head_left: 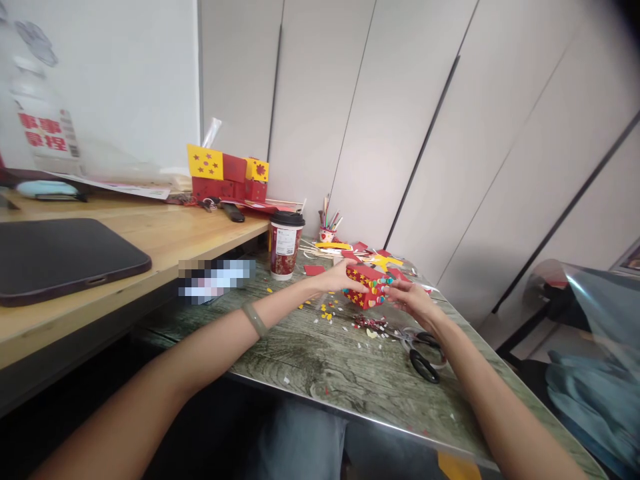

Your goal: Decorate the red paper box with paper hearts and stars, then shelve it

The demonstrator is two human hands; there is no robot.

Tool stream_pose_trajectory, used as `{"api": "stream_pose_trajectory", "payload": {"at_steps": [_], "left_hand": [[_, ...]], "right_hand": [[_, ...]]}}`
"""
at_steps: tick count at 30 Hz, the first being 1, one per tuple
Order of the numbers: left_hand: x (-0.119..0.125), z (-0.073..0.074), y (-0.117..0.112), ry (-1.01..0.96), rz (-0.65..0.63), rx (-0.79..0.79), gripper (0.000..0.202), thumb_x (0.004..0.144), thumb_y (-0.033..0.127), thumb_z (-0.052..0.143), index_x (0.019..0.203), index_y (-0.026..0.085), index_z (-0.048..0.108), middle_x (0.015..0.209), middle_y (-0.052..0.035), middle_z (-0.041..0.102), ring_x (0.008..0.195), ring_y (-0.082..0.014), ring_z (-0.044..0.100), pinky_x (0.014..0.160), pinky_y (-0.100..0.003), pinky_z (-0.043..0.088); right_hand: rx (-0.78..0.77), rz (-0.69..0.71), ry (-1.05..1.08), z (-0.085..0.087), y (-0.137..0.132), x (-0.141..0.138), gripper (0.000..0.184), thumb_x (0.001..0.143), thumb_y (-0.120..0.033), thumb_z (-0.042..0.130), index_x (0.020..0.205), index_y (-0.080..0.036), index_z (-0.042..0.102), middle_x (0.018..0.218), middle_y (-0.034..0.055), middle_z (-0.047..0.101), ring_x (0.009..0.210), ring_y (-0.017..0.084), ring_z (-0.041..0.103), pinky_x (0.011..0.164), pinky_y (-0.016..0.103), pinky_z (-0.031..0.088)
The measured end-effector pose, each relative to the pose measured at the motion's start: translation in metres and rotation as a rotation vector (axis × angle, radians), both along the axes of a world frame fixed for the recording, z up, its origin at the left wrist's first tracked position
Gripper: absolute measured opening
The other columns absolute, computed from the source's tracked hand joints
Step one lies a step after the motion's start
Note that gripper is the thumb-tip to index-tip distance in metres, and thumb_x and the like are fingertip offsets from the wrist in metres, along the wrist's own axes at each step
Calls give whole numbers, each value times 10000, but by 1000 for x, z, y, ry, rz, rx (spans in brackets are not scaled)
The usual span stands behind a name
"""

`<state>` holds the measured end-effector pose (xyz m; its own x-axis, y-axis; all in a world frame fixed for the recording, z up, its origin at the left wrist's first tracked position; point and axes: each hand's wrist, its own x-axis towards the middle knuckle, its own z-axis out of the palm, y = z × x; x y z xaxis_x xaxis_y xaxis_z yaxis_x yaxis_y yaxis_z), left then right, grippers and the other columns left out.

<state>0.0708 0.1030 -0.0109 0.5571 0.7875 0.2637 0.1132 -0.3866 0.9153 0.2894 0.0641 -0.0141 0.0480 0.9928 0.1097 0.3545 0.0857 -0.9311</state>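
Both of my hands hold a small red paper box [367,285] dotted with yellow stars and coloured spots, just above the grey wood-grain table [320,360]. My left hand [336,277] grips its left side with the fingers curled over the top. From the right, my right hand [410,297] pinches the box's edge. A green bangle [255,319] circles my left wrist.
Black-handled scissors [424,357] lie by my right forearm among paper scraps [370,327]. A red lidded cup [286,245], a pencil pot [328,230] and red and yellow cut-outs [373,257] stand behind. A raised wooden desk [165,243] at left carries a dark tablet [60,257] and paper boxes [227,175].
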Motion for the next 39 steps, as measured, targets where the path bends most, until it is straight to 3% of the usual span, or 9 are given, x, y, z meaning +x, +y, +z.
{"api": "stream_pose_trajectory", "payload": {"at_steps": [5,7,11,15,22,28,33,36,39], "left_hand": [[3,-1,-8,-41,140,54,906,439,279,799,1237,182,380,1367,-140,247,1236,-306,303,992,-416,318],[2,1,-8,-144,72,-14,852,472,243,780,1228,204,388,1353,-120,284,1195,-278,363,957,-396,359],[-4,9,-6,-427,-212,-275,627,613,182,659,1192,226,420,1254,-91,447,982,-187,524,800,-321,443],[-8,14,-11,-571,-365,-427,565,624,99,578,1164,213,456,1177,-81,535,897,-154,547,761,-295,453],[-13,13,-13,-562,-579,-478,542,614,130,540,1150,186,483,1119,-78,594,979,-209,551,806,-339,443],[-15,12,-12,-524,-595,-471,544,616,166,511,1159,178,474,1093,-79,604,980,-220,560,783,-350,450],[-15,14,-5,-517,-418,-185,564,628,174,501,1186,216,432,1279,-70,465,1139,-221,461,847,-341,424],[-14,16,-3,-396,-207,168,705,583,184,580,1246,203,340,1366,-86,342,1229,-236,353,965,-372,346],[-11,17,-9,-195,16,597,808,527,207,696,1248,160,335,1309,-128,365,1215,-254,344,1029,-404,268]], "right_hand": [[13,111,57,9,-11,-6,421,554,-335,781,923,-207,625,922,25,634,770,154,605,577,212,485],[26,147,78,14,-15,-6,488,562,-335,779,1007,-226,609,1025,28,614,837,159,600,631,218,491],[134,227,99,21,-23,-6,682,602,-333,761,1219,-278,475,1271,45,476,1084,180,503,845,270,450],[235,401,123,19,-28,-19,845,601,-356,764,1321,-334,322,1418,37,286,1230,199,370,991,359,352],[354,367,98,23,-41,-40,947,613,-339,750,1379,-333,194,1376,38,347,1201,223,405,941,350,425],[406,376,25,30,-47,-40,813,612,-307,742,1303,-300,314,1353,50,354,1176,245,419,923,351,434],[670,131,-313,27,-37,-32,757,607,-333,728,1238,-243,320,1258,88,370,1138,255,410,933,396,388],[927,-46,-656,23,-29,-26,723,620,-311,691,1229,-197,318,1203,109,376,1108,273,397,940,439,345],[1042,-125,-877,21,-26,-23,695,642,-286,647,1241,-170,314,1169,128,409,1061,288,406,897,448,359]]}}
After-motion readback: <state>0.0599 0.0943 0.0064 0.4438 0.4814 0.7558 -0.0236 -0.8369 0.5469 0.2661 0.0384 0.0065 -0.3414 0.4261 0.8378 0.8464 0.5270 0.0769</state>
